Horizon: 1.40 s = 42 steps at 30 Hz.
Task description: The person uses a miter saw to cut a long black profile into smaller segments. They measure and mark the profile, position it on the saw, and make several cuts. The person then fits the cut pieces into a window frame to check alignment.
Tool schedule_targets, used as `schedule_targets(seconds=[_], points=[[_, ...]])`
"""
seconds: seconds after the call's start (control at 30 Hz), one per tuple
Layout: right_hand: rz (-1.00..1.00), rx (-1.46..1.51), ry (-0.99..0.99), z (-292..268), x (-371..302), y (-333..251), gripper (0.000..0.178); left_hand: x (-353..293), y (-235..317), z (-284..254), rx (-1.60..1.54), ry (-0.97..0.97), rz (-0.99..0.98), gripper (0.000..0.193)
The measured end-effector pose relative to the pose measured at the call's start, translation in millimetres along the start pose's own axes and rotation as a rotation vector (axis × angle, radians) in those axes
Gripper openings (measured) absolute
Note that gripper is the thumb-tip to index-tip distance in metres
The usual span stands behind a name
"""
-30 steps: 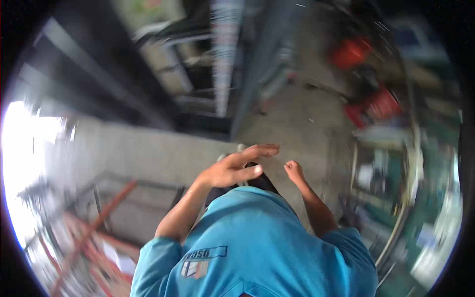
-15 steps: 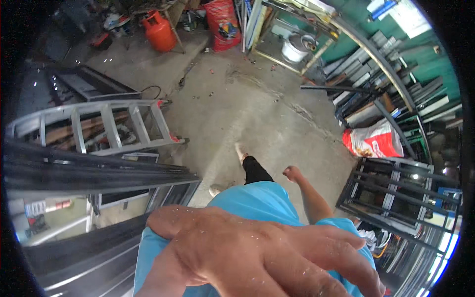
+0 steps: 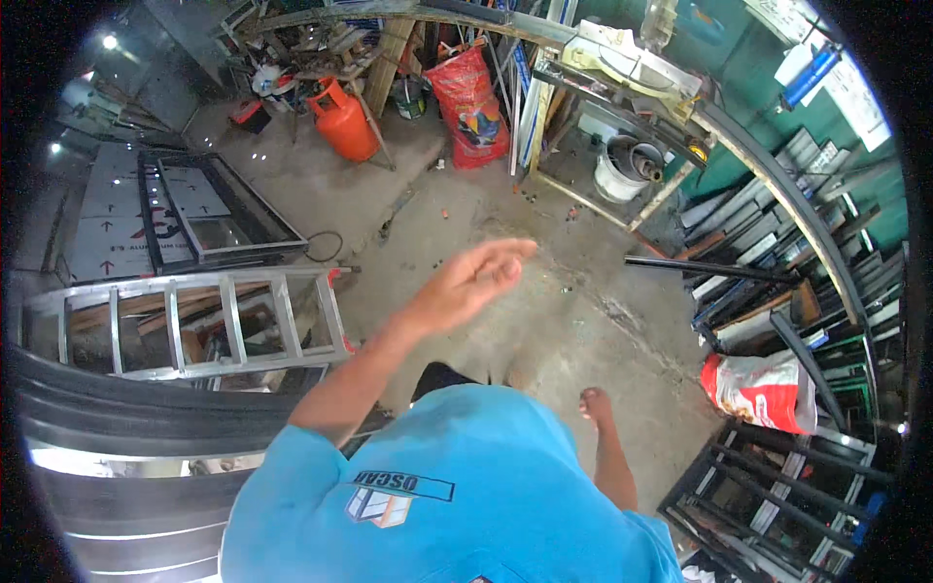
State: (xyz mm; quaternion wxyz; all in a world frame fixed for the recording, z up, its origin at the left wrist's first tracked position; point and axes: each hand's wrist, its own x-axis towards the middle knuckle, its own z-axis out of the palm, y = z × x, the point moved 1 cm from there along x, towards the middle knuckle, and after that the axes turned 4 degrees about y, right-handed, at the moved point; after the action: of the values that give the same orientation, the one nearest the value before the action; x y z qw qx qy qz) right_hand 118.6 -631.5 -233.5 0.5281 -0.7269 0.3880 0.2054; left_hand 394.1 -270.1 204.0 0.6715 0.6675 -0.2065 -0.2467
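Note:
My left hand reaches out in front of my chest over the concrete floor. It is open, with the fingers stretched out and nothing in them. Low at my side hangs my right hand, its fingers curled closed, and no object shows in it. Both arms come out of a blue T-shirt. An aluminium ladder lies to the left, the thing nearest my left hand and apart from it. Off to the right of my right hand stands a red and white sack.
Ahead are an orange gas cylinder, a red sack and a metal workbench with a white bucket beneath. Racked metal profiles line the right. Dark frames stand near right; dark profiles run along the left.
My left hand has dropped away from close in front of the camera to out ahead of my chest. The view has tilted up, showing more of the far bench. My right hand stays low.

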Motion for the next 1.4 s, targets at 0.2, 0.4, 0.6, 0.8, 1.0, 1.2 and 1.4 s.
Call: schedule_targets(seconds=[0.2,0.4,0.6,0.8,1.0,1.2,1.4], points=[[-0.2,0.161,0.178,-30,85,-124,0.025,176,-35,-105,0.541,0.095,0.147,0.064],[-0.102,0.069,0.167,-3,149,-173,0.023,431,-75,-279,0.932,0.294,0.436,0.065],[0.189,-0.077,0.096,11,177,-151,0.021,680,-105,-441,1.453,0.44,0.134,0.092],[0.246,0.323,0.26,1,176,-353,0.035,848,-88,-519,1.736,0.263,0.169,0.079],[-0.049,-0.199,0.237,-10,218,-580,0.038,894,-48,-552,1.33,-0.199,0.517,0.04],[-0.603,0.117,0.108,-24,227,-804,0.062,806,76,-418,0.334,0.006,0.44,0.038],[-1.091,0.048,0.304,-22,290,-882,0.087,774,39,-282,-0.401,-0.307,0.293,0.081]])
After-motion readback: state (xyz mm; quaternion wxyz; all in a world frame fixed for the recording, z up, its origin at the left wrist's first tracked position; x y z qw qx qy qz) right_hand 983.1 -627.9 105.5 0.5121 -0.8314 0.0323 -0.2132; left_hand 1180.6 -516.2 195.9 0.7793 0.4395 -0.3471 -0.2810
